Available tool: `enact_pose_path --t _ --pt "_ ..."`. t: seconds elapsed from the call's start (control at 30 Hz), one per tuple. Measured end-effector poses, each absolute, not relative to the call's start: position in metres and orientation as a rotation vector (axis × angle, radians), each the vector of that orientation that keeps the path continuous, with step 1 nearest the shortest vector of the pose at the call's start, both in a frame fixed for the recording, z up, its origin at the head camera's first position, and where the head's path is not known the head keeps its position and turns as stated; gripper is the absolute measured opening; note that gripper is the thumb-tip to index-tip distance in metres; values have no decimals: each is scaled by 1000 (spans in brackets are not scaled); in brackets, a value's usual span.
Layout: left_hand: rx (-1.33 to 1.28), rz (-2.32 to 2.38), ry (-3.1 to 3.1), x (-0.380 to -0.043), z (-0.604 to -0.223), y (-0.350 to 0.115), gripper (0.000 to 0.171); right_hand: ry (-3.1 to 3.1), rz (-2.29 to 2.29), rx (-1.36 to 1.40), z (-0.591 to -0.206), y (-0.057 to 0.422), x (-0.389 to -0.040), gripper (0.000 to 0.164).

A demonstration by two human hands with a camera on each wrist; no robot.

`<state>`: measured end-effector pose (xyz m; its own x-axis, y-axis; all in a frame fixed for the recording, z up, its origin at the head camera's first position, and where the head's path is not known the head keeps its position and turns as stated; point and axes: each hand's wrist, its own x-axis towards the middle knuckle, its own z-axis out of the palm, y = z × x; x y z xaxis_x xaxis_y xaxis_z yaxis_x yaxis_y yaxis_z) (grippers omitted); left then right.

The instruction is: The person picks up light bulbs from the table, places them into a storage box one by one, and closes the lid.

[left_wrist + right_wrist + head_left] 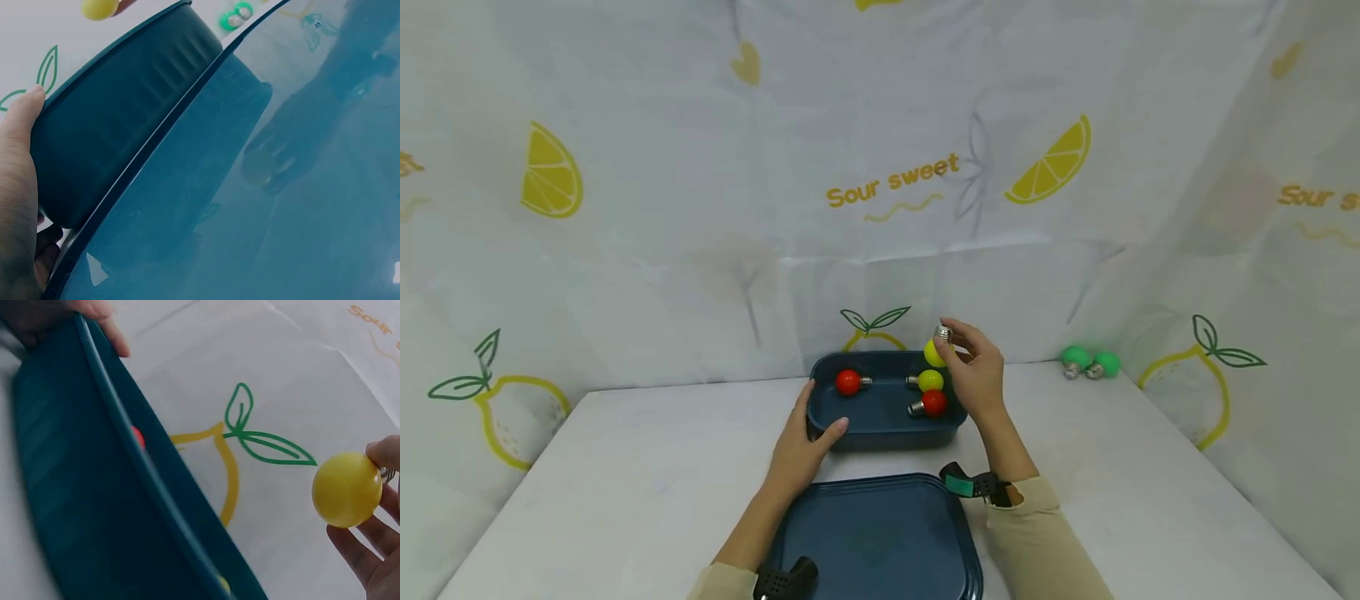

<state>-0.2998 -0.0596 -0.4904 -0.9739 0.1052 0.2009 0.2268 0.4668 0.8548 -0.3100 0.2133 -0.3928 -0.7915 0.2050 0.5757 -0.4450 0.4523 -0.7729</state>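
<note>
In the head view, a dark blue box (880, 439) stands at the far side of the table with two red bulbs, one of them a red bulb (848, 382) on the left, and a yellow bulb (931, 381) lying inside. My left hand (799, 446) grips its left end, the thumb along the outer wall (106, 119) in the left wrist view. My right hand (976, 371) pinches another yellow light bulb (347, 490) by its metal screw base, above the box's back right corner. That bulb's base points up in the head view.
A larger dark blue lid or tray (876, 542) lies in front of the box, under the left forearm. Two green bulbs, one a green bulb (1105, 364), lie at the table's back right edge. Behind the white table (662, 475) hangs a lemon-print curtain (700, 208).
</note>
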Motion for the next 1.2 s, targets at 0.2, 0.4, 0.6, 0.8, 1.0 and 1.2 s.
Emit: enact_pose_path --t 0.2,0.4,0.6,0.8,1.0,1.2 --pt "-306 -1528 -2591 -300 -489 -62 90 -2116 1337 224 -403 211 -311 33" --pt "-305 -1524 -2598 -300 -488 -61 90 -2187 1298 262 -411 208 -317 31" --pt "-299 -1530 -2596 -300 -488 -61 90 -2297 1256 264 -418 202 -319 29" --pt "-295 -1533 -2592 -299 -489 -60 90 -2359 1266 281 -423 202 -321 28" --pt "-294 -1534 -2591 -299 -489 -60 90 -2456 1203 294 -426 202 -322 28" --pt "-302 -1540 -2583 -299 -488 -60 90 -2555 1078 266 -427 198 -321 28"
